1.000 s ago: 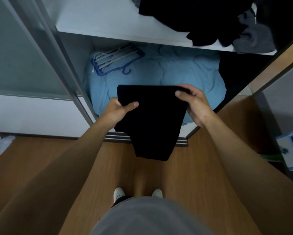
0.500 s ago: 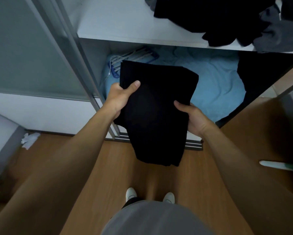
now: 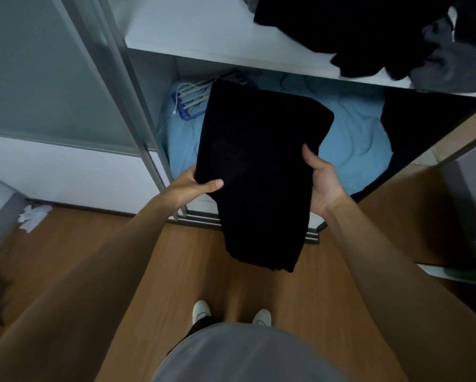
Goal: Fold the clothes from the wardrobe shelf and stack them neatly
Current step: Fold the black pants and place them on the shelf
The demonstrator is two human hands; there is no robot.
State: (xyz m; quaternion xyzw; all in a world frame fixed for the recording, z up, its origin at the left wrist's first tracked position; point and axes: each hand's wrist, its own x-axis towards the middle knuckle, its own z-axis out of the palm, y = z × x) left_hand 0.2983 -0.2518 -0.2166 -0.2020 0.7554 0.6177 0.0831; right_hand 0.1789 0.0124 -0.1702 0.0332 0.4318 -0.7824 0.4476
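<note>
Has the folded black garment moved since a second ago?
Yes. The folded black garment has come up and forward toward the white wardrobe shelf; its top edge now nearly reaches the shelf's front lip.

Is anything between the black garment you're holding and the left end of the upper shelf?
Nothing visible. The left hand and right hand grip the black garment below the white shelf. The dark pile lies toward its right end, off that path.

Holds folded black garment point(image 3: 259, 161) ctr frame w/ left hand point(image 3: 188, 187) at left edge, right hand point(image 3: 323, 183) at right edge; upper right, dark clothes point(image 3: 355, 31) heaped on shelf point(image 3: 198, 26).
</note>
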